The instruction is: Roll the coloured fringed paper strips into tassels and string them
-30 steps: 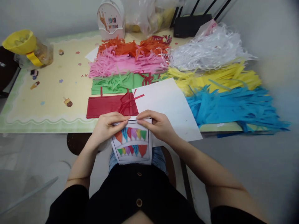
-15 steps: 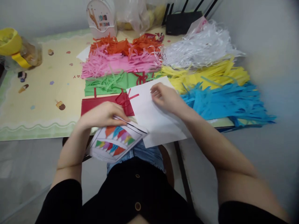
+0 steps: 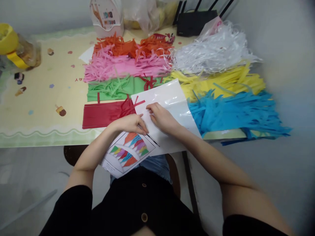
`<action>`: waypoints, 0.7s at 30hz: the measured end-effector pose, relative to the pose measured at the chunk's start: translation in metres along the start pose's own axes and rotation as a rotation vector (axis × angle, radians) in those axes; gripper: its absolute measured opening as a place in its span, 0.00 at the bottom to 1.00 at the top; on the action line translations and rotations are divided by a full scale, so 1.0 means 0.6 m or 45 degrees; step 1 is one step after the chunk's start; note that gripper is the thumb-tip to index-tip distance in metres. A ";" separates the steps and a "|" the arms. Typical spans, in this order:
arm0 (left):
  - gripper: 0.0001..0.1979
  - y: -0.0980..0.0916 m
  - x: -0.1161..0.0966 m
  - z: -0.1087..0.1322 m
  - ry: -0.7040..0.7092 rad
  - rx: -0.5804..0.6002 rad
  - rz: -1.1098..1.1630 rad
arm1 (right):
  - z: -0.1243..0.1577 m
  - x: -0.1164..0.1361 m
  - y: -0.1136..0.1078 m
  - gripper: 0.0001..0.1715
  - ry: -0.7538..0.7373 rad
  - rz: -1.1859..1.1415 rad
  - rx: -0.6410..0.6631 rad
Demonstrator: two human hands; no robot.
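Note:
My left hand [image 3: 131, 124] is closed on the upper edge of a printed paper card [image 3: 133, 149] that shows a tassel garland in several colours. The card tilts over my lap and overlaps the lower left of a glossy white sheet [image 3: 172, 98], perhaps a plastic packet. Over that sheet lies my right hand [image 3: 161, 118], its fingers curled in close to my left fingertips. What the right fingers pinch, if anything, is hidden. A dark red fringed paper bundle [image 3: 103, 114] lies just left of the sheet, some of its strips touching the sheet's edge.
Further fringed bundles cover the table: green [image 3: 105, 90], pink [image 3: 123, 67], orange [image 3: 123, 46], yellow [image 3: 221, 80], blue [image 3: 233, 111] and shiny white [image 3: 211, 52]. Behind them stand a black router [image 3: 194, 23] and a white holder [image 3: 107, 19]. A yellow-topped jar [image 3: 27, 52] is at far left.
My left hand has moved right with the card, which now overlaps the white sheet. My right hand has come down and left, closer to the left one.

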State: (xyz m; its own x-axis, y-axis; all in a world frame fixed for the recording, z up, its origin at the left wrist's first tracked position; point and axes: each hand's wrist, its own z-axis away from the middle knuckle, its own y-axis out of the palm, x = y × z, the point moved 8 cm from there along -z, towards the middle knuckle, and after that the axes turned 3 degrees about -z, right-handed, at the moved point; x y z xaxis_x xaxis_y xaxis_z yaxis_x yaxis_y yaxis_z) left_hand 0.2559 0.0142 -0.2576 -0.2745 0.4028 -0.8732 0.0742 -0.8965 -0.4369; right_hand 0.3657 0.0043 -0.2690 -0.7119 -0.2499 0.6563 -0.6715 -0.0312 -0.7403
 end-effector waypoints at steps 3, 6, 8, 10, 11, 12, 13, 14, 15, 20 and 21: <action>0.08 0.003 0.001 -0.002 -0.008 0.014 -0.021 | -0.001 0.003 0.002 0.22 0.025 0.003 0.015; 0.07 0.005 0.003 -0.003 -0.017 0.017 -0.042 | -0.003 0.001 -0.014 0.20 0.012 -0.037 -0.033; 0.07 0.004 0.003 -0.003 -0.024 0.013 -0.048 | -0.008 -0.007 -0.037 0.21 0.007 -0.046 -0.108; 0.07 0.003 0.002 -0.003 -0.026 0.010 -0.050 | -0.016 -0.018 -0.055 0.23 0.011 -0.033 -0.146; 0.07 0.003 0.001 -0.003 -0.026 0.008 -0.050 | -0.023 -0.023 -0.061 0.23 0.008 -0.021 -0.151; 0.07 0.003 0.001 -0.003 -0.026 0.008 -0.049 | -0.030 -0.028 -0.065 0.24 0.004 -0.009 -0.153; 0.07 0.003 0.001 -0.003 -0.026 0.009 -0.049 | -0.038 -0.032 -0.068 0.24 0.000 0.001 -0.158; 0.07 0.003 0.001 -0.003 -0.027 0.010 -0.050 | -0.046 -0.035 -0.069 0.25 -0.001 0.012 -0.164; 0.07 0.004 0.002 -0.003 -0.028 0.012 -0.051 | -0.055 -0.037 -0.067 0.25 0.001 0.025 -0.166; 0.07 0.006 0.011 -0.006 -0.053 0.013 -0.062 | -0.084 -0.035 -0.043 0.24 0.015 0.130 -0.082; 0.07 0.006 0.013 -0.006 -0.057 0.015 -0.067 | -0.086 -0.034 -0.040 0.24 0.022 0.158 -0.083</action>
State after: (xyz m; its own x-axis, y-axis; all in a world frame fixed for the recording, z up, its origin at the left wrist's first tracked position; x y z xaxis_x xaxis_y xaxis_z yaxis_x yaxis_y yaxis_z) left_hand 0.2577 0.0145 -0.2666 -0.3207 0.4407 -0.8384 0.0477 -0.8765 -0.4790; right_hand 0.3857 0.0598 -0.2571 -0.7934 -0.2313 0.5630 -0.5896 0.0623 -0.8053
